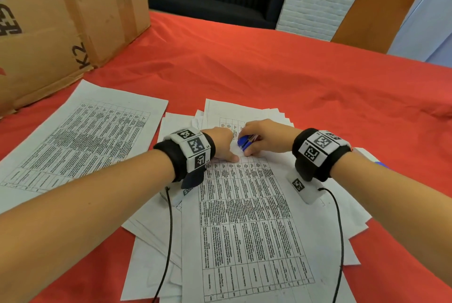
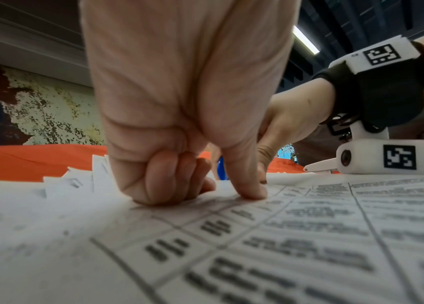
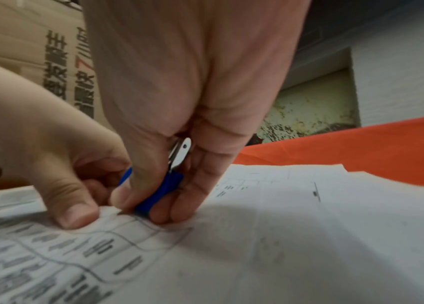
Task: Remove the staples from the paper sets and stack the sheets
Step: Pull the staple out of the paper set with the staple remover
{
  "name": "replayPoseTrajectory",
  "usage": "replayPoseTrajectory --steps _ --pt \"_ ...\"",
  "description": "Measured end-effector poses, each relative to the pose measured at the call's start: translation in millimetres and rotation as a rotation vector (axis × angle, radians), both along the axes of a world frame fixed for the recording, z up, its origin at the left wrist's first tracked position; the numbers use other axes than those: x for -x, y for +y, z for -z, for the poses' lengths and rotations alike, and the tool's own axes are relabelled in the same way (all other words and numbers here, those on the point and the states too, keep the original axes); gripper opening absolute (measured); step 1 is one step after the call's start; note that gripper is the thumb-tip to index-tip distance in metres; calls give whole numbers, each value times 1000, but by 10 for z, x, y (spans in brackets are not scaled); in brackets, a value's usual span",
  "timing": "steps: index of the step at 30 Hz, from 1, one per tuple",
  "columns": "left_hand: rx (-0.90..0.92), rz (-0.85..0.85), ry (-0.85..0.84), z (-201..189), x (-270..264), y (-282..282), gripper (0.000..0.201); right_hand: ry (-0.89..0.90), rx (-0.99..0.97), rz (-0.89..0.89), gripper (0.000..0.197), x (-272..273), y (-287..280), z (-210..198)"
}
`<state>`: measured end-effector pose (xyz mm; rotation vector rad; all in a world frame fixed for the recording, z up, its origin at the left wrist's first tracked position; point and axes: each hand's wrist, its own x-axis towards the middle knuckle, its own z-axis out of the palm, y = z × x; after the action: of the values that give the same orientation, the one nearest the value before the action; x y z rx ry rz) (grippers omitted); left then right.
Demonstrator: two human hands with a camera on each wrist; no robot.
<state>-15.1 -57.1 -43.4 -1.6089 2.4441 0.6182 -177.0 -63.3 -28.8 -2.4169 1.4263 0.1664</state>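
Note:
A top paper set (image 1: 252, 217) printed with tables lies on a loose pile of sheets on the red tablecloth (image 1: 269, 70). My right hand (image 1: 254, 148) grips a blue staple remover (image 1: 244, 143) and holds its tip down on the set's top left corner. In the right wrist view thumb and fingers pinch the staple remover (image 3: 163, 191) at the sheet's edge. My left hand (image 1: 230, 155) sits just left of it, fingers curled into a fist, thumb (image 2: 247, 185) and knuckles pressing the paper (image 2: 257, 236) flat. The staple itself is hidden.
A separate printed sheet stack (image 1: 80, 136) lies to the left. A large cardboard box (image 1: 61, 21) stands at the back left. An orange chair (image 1: 374, 13) is beyond the table's far right edge. Wrist-camera cables trail over the pile.

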Motion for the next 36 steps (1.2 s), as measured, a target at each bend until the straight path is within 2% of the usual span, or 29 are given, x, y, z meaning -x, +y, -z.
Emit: replayPoseTrajectory --steps 4,14,16,20,24,25,26,27,29,30,31,33,34,36 --pt "9 17 -24 -9 10 11 54 -51 -43 10 38 54 -37 15" --pt "13 20 -44 -2 16 10 55 -299 -170 183 26 223 -68 122" --pt "12 25 -44 6 16 4 56 -409 -244 216 21 265 -89 162" --pt "-8 16 -45 8 18 17 55 -814 -489 384 10 360 -41 196" --pt "-81 -36 20 -29 -40 2 48 -914 -505 427 10 396 15 196" --pt "-123 -73 73 -39 -80 -3 41 -922 -490 424 10 370 43 182" --pt "-208 -146 206 -47 -128 -2 36 -931 -469 412 10 336 78 155" --pt "-385 -282 460 -50 -172 17 34 -929 -436 387 11 294 122 109" --pt "-863 -610 1091 -38 -211 88 35 -848 -349 290 16 172 210 -41" --pt "-1031 -714 1321 -14 -217 136 36 -732 -277 215 20 88 259 -127" --pt "-1131 -775 1470 15 -217 196 35 -574 -177 136 25 -5 298 -197" --pt "-1188 -849 1649 66 -211 304 28 -265 47 -8 35 -194 354 -301" --pt "-1193 -899 1706 78 -222 347 26 -173 125 -51 39 -271 372 -340" --pt "-1183 -930 1755 78 -300 408 24 -138 196 -83 44 -379 396 -385"
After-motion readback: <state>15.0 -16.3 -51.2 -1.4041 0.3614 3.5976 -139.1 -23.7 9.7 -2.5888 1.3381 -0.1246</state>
